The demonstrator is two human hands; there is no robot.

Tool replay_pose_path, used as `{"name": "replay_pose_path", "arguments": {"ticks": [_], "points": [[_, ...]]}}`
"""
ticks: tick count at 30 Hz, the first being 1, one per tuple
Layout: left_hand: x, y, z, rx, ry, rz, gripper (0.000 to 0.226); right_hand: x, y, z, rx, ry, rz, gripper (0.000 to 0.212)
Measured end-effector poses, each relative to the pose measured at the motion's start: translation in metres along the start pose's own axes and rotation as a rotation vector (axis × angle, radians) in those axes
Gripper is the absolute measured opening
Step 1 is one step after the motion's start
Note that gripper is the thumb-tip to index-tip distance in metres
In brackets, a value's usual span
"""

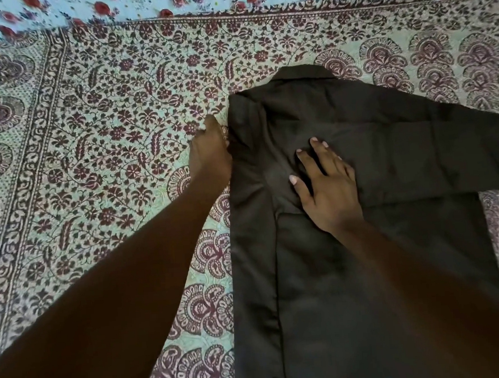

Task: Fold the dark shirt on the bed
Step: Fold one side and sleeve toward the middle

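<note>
Pressing flat, the right hand (327, 190) pins the dark shirt (306, 279); its unfolded sleeve (444, 150) trails toward the bed's (107, 124) right edge, nearest that hand. The left hand (211, 153) curls at the left fold, grip unclear.

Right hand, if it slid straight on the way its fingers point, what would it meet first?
The right hand lies flat on the dark shirt, so first just more shirt, then probably its collar, and past that the patterned bedspread.

Dark shirt (364, 269) — flat, collar away, left side folded in.
</note>
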State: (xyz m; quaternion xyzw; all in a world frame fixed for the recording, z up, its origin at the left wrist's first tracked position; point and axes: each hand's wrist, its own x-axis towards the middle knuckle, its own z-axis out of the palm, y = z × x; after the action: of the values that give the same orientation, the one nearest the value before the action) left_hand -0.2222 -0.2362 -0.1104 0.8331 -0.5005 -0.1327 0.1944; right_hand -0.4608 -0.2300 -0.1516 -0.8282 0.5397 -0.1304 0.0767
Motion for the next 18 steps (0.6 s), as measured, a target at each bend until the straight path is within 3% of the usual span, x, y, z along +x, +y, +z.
{"name": "replay_pose_path", "arguments": {"ticks": [5,7,9,12,18], "points": [[-0.076,0.001,-0.014,-0.109,-0.008,0.305,0.019,0.003,-0.007,-0.008,0.066,-0.061,0.013,0.063],[-0.134,-0.014,-0.009,0.024,-0.144,0.391,0.029,-0.002,-0.019,-0.017,0.082,-0.024,-0.006,0.062],[-0.188,-0.034,-0.005,0.141,-0.211,0.452,0.043,-0.013,-0.036,-0.021,0.055,0.057,-0.144,0.057],[-0.259,-0.061,-0.004,0.163,-0.222,0.464,0.049,-0.029,-0.056,-0.019,0.019,-0.031,-0.382,0.06],[-0.385,-0.085,-0.021,0.223,-0.3,0.405,0.066,-0.057,-0.075,-0.026,-0.2,-0.281,-0.557,0.067]]}}
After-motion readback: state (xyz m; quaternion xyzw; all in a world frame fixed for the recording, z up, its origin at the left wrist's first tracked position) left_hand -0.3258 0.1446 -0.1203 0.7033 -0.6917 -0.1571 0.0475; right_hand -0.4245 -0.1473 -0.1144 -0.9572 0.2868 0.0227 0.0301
